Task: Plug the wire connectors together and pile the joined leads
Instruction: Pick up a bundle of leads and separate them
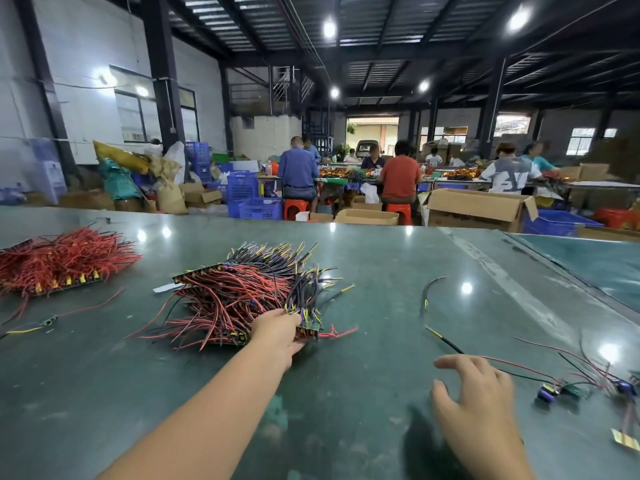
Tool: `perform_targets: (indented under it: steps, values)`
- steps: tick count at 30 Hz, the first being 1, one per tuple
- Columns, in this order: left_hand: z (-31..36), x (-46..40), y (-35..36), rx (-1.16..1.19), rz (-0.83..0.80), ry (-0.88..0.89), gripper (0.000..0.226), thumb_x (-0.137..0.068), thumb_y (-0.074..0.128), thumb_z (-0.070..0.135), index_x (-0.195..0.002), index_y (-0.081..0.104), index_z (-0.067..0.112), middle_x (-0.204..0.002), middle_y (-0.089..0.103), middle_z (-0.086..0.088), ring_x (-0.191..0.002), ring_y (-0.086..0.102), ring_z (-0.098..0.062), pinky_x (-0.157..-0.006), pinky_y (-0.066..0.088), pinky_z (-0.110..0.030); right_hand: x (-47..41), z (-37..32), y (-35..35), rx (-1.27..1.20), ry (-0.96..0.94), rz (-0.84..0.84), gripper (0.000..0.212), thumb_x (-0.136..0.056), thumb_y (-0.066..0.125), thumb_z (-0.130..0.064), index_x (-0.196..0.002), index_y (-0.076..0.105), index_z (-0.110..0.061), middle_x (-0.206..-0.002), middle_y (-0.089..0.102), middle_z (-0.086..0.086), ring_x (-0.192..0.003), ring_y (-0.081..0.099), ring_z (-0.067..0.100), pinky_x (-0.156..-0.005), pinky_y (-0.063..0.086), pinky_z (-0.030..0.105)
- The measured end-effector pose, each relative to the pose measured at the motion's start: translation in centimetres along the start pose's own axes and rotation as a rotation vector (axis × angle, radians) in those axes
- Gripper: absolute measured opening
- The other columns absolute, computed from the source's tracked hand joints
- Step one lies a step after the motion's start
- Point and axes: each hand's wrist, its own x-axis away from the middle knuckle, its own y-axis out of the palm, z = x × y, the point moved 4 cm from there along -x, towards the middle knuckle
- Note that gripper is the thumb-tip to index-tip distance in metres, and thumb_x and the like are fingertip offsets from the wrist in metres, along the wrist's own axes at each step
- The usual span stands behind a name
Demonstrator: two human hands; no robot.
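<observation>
Head view, left to right. Far to the left of the left hand (277, 332) lies a red heap (59, 261) of leads, well apart from it. That hand reaches into the near right corner of the mixed pile (249, 292) of red and dark leads; its fingertips are buried among the wires, so I cannot tell whether it grips anything. A tug there could drag tangled neighbours along and topple the pile across the table (363, 265).

Right of it, the right hand (474, 400) hovers relaxed with spread fingers, grasping nothing. Just beyond its fingers runs a black lead (446, 342) with a yellow tip; further right lie joined leads (571, 389) with blue and green parts. A careless sweep could scatter these, and a loose connector could work apart, I judge.

No label or writing on the bench can be read; a yellow tag (625, 439) at the right edge is too blurred.
</observation>
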Motion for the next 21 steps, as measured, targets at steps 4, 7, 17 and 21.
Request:
perform_targets:
  steps: [4,7,17,21]
  values:
    - [-0.3,3.5,-1.7,0.128,-0.16,-0.018,0.018,-0.093,0.047,-0.007,-0.097,0.061,0.004,-0.09,0.065,-0.015,-0.065,0.064,-0.02,-0.052,0.056,-0.027,0.4,-0.9,0.2,-0.111,-0.064,-0.045,0.024,-0.082,0.063,-0.005,-0.092,0.061,-0.026,-0.098,0.053,-0.006,-0.103,0.038,0.02,-0.085,0.026,0.026]
    - [-1.6,6.0,-3.2,0.207,-0.206,0.056,0.019,-0.092,0.05,-0.005,-0.099,0.061,0.009,-0.087,0.071,-0.011,-0.072,0.064,-0.021,-0.048,0.055,-0.025,1.0,-1.8,0.9,-0.268,-0.07,-0.137,0.026,-0.084,0.062,-0.004,-0.085,0.06,-0.03,-0.096,0.062,-0.009,-0.092,0.055,0.011,-0.078,0.035,0.019]
    - [-3.9,10.3,-1.9,0.151,-0.522,0.21,0.034,-0.082,0.058,0.0,-0.111,0.062,0.018,-0.105,0.072,-0.003,-0.083,0.068,-0.012,-0.058,0.055,-0.025,2.0,-5.0,3.0,-0.867,0.062,-0.335,0.017,-0.089,0.059,-0.021,-0.098,0.073,-0.018,-0.098,0.074,-0.007,-0.097,0.066,0.004,-0.088,0.049,0.02]
    - [-4.6,11.2,-1.3,0.02,-0.638,0.229,0.04,-0.077,0.064,0.005,-0.115,0.062,0.017,-0.111,0.07,-0.002,-0.091,0.067,-0.015,-0.069,0.057,-0.031,2.3,-5.2,2.6,-1.04,0.001,-0.378,0.027,-0.077,0.062,-0.026,-0.096,0.075,-0.013,-0.091,0.075,0.003,-0.076,0.065,0.005,-0.065,0.049,0.013]
